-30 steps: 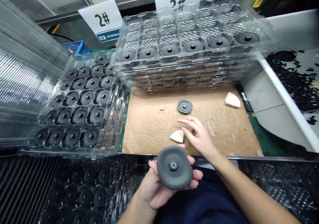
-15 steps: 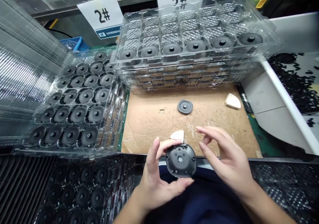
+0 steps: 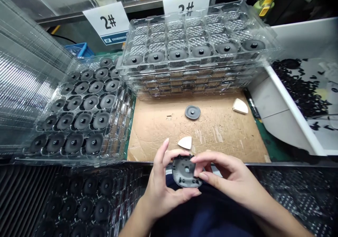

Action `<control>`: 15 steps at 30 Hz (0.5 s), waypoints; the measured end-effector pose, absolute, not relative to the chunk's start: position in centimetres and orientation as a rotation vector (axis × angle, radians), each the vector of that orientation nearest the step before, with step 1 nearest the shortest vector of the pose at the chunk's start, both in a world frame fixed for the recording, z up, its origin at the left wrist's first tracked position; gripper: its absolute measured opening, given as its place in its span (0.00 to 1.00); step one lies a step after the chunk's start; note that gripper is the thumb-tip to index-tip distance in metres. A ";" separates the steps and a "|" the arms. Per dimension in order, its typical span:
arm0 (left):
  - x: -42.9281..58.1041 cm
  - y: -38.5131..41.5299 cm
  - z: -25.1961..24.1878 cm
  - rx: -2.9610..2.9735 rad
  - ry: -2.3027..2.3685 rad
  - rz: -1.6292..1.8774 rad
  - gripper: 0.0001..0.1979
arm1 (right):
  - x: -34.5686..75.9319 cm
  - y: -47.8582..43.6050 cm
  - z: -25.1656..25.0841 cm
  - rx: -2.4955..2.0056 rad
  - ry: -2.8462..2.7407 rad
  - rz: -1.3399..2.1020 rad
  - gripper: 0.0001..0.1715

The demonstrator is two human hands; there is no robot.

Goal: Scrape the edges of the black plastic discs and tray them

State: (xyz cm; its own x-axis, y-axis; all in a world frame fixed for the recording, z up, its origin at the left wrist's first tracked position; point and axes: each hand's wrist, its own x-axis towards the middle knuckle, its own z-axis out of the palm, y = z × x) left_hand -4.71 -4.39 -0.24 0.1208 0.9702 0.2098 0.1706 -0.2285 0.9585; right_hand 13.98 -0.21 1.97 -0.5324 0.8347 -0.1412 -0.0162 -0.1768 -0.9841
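Observation:
My left hand grips a round dark plastic cover by its edge, thumb below and fingers above. The cover's inner side faces me, with a hole in its middle and small pegs along its lower rim. At its right side, the fingers of my right hand are pinched together against the cover; whatever is between them is hidden or too small to name. Beyond my hands, a grey disc with a central stub lies on the cardboard. A cream wedge-shaped piece lies just past my left fingers.
Clear trays of dark discs stand at the left. A stack of clear trays stands at the back. On the right, a white bin holds many small black parts. Another cream wedge and a black marker-like object lie near it.
My right hand has moved left and now touches the cover, its fingers closed in a pinch. The cover has tilted and shifted slightly left in my left hand.

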 end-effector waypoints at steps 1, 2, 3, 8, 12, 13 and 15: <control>-4.7 -4.5 -0.2 1.510 1.133 1.185 0.48 | 14.0 -0.1 2.2 -0.942 -1.464 1.837 0.11; -4.6 -4.6 -0.1 1.462 1.111 1.167 0.48 | 14.0 0.1 2.4 -0.926 -1.452 1.900 0.11; -4.5 -4.6 -0.1 1.425 1.091 1.145 0.48 | 14.1 0.3 2.6 -0.917 -1.433 1.961 0.11; -4.4 -5.0 0.0 1.339 1.042 1.027 0.48 | 14.4 0.8 3.1 -0.858 -1.313 2.192 0.12; -4.3 -5.0 0.3 1.271 0.971 0.943 0.49 | 14.7 0.9 3.0 -0.811 -1.235 2.340 0.10; -4.2 -4.9 0.3 1.256 0.952 0.915 0.50 | 14.8 1.0 2.9 -0.802 -1.239 2.354 0.11; -4.0 -4.8 0.5 1.244 0.925 0.870 0.53 | 15.0 1.1 2.9 -0.764 -1.247 2.369 0.10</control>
State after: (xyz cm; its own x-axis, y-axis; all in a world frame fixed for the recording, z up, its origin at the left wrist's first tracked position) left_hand -4.03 -4.81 0.46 0.3851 0.9178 -0.0966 -0.0405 0.1213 0.9918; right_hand 15.00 1.07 2.86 -0.7911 0.5355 -0.2956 -0.0593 -0.5482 -0.8342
